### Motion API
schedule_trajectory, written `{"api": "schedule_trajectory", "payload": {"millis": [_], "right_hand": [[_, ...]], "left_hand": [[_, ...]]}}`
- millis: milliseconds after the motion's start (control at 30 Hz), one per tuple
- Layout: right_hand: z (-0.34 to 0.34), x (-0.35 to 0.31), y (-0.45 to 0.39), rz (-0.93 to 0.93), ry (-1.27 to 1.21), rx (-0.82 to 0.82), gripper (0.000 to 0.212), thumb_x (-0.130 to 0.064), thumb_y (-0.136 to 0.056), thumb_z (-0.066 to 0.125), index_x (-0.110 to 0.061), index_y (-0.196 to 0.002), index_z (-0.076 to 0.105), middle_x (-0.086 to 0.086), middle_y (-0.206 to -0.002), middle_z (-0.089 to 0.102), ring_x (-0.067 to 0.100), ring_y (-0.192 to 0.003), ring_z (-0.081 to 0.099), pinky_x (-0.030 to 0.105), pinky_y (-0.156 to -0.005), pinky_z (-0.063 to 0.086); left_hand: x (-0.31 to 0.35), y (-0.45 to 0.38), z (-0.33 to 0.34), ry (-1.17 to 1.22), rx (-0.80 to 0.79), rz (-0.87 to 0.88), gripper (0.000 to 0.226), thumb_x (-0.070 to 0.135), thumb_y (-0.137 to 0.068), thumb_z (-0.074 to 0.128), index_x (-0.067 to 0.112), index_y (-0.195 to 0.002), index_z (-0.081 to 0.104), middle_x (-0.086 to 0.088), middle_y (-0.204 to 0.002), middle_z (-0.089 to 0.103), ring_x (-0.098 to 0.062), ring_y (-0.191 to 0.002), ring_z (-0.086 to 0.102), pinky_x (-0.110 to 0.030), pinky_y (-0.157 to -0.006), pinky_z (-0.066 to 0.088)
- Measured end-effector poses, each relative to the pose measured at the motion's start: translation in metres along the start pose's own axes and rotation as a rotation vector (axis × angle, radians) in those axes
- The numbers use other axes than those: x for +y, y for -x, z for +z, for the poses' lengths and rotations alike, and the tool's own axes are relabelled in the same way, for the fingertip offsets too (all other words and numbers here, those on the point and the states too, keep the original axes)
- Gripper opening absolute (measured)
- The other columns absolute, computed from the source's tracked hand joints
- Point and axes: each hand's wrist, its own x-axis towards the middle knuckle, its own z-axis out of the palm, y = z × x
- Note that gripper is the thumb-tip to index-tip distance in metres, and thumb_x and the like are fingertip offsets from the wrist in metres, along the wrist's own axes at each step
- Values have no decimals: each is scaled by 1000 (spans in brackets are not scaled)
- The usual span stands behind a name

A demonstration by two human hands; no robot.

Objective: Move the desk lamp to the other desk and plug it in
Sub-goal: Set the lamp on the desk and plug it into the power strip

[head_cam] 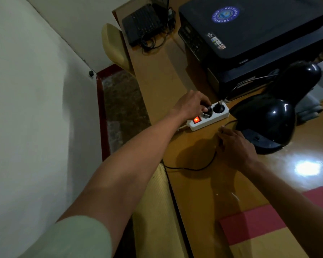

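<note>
The desk lamp [265, 116] is sitting on the wooden desk [157, 75], towards its right side, just in front of a black printer [254, 34]. It is glossy black all over, with a rounded dome shade that is catching small white glints, a dark bent neck rising behind it, and a flat dark base partly showing under the shade. A bright patch of light is lying on the desk surface to the right of the base.

Just left of the lamp, a white power strip [208, 117] is lying on the desk with its red switch [196, 120] glowing. The left hand [191, 106] is reaching over the strip, fingers pinching a black plug [208, 112] at the middle socket; another black plug is already sitting in the socket beside it. The right hand [235, 146] is resting beside the lamp's base, fingers curled around the thin black cord [194, 168], which is trailing across the desk towards its near edge.
</note>
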Motion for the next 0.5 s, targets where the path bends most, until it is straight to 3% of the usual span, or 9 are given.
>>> {"api": "schedule_trajectory", "payload": {"millis": [500], "right_hand": [[-2, 2, 1, 11, -24, -23, 54, -35, -100, 54, -26, -152, 39, -3, -164, 29, 26, -147, 31, 44, -103, 49]], "left_hand": [[-6, 0, 10, -112, -3, 63, 17, 12, -92, 68, 16, -108, 73, -4, -109, 73, -16, -93, 69, -35, -81, 58]]}}
